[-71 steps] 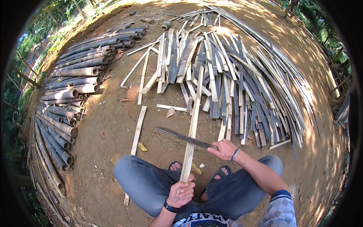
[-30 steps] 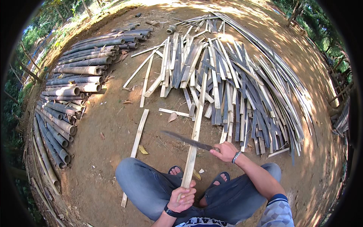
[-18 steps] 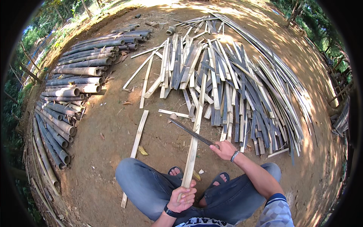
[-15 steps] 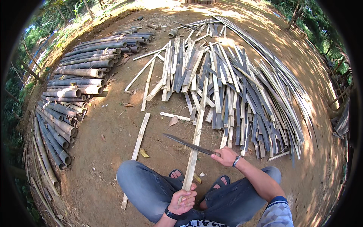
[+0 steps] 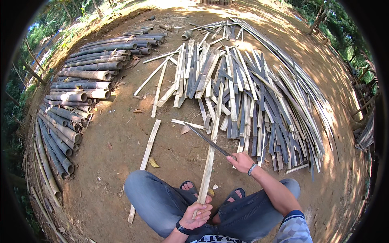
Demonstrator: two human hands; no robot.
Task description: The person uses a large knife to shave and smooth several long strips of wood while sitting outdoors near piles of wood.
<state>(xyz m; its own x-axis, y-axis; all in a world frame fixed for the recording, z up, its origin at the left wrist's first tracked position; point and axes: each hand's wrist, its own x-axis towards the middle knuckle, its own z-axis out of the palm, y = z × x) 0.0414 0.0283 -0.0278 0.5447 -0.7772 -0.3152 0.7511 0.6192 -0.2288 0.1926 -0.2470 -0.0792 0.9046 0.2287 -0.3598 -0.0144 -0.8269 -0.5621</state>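
My left hand point(image 5: 196, 214) is wrapped round the near end of a long pale bamboo strip point(image 5: 208, 166), low between my knees. The strip slants away from me, and its far end reaches the pile of split bamboo. In my right hand point(image 5: 242, 163) is the handle of a long dark knife point(image 5: 207, 140). Its blade lies across the strip about midway along, pointing to the far left. Whether the edge touches or cuts into the strip, I cannot tell.
Split bamboo strips point(image 5: 247, 93) lie heaped ahead and to the right. Dark whole bamboo poles point(image 5: 97, 75) are stacked at the left. Another pale strip point(image 5: 150, 141) rests on the ground, passing behind my left knee point(image 5: 139, 194). My sandalled feet point(image 5: 235, 195) are close below the strip.
The knife has moved a little farther up the strip, away from me, and its tip now angles more forward. My left hand keeps its hold in nearly the same place.
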